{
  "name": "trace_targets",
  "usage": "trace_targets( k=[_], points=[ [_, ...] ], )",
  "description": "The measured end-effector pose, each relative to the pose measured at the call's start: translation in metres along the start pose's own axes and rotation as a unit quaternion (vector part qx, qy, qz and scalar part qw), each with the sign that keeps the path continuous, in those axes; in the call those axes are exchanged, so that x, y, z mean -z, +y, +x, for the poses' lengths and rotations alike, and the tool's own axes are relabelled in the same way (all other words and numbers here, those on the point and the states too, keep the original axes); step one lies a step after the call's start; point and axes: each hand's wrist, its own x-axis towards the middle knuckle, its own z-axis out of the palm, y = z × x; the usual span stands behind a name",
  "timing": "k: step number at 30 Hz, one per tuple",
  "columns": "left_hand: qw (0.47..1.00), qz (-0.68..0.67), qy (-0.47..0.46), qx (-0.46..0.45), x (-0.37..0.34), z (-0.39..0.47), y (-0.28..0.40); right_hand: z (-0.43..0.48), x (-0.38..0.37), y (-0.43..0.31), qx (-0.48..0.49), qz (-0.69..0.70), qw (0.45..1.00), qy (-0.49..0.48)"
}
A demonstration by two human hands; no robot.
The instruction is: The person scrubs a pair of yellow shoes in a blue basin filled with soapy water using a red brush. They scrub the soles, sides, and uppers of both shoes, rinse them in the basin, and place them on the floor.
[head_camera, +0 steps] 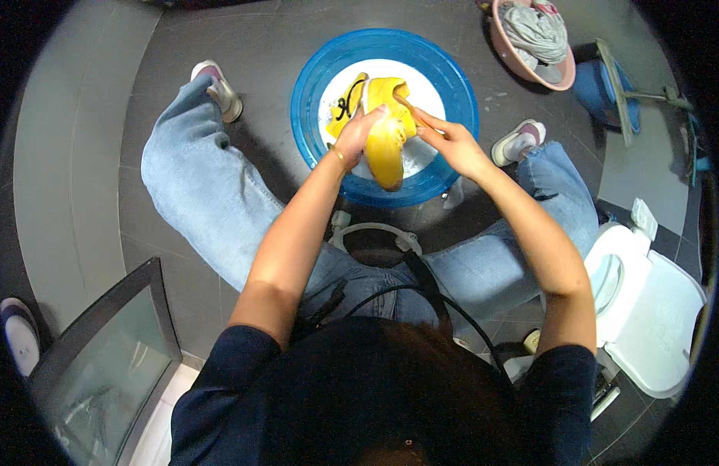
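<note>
Soapy white water [420,154] fills the middle of a round blue plastic basin [312,154] on the floor between my legs. Over it I hold a wet yellow fabric article [385,143], with a black cord and a white strip on its left part; its exact kind is unclear. My left hand [354,140] grips the article's near left side, thumb on top. In my right hand [452,145] is a slim brown handle [420,116], probably of a brush. Its far end reaches an opening in the yellow fabric, where the tip is hidden.
A pink basin [511,49] of grey laundry [537,35] stands far right, near a blue bucket [592,90] and a long-handled floor tool [615,96]. A white toilet [618,279] is at right. A dark-framed glass door [109,361] stands at left on the dark tiles [257,96].
</note>
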Motion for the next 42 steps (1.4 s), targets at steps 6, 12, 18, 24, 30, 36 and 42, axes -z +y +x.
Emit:
trace_targets(
  k=[6, 12, 18, 24, 30, 36, 42],
  points=[
    [0.994, 0.077, 0.006, 0.075, 0.024, 0.0, 0.002, -0.036, -0.014, 0.006, -0.085, -0.01, 0.99, 0.109],
    [0.99, 0.002, -0.143, -0.001, -0.014, -0.011, -0.007, 0.005, -0.035, -0.018, -0.104, -0.1, 0.98, 0.137],
    [0.995, 0.01, -0.102, 0.013, 0.01, -0.01, 0.008, -0.001, -0.069, -0.013, -0.014, -0.104, 0.979, 0.177],
    [0.977, 0.147, -0.127, -0.084, -0.02, -0.014, -0.022, 0.019, -0.034, -0.013, -0.136, -0.102, 0.965, 0.197],
    [0.977, 0.194, -0.086, -0.02, -0.002, -0.005, -0.006, -0.015, -0.067, -0.018, -0.049, -0.082, 0.976, 0.195],
    [0.978, 0.168, -0.083, -0.087, 0.016, 0.003, -0.019, -0.003, -0.066, -0.018, -0.09, -0.025, 0.976, 0.196],
    [0.976, 0.158, -0.139, -0.064, -0.015, -0.013, -0.015, 0.004, -0.049, 0.002, -0.13, 0.076, 0.961, 0.231]
  ],
)
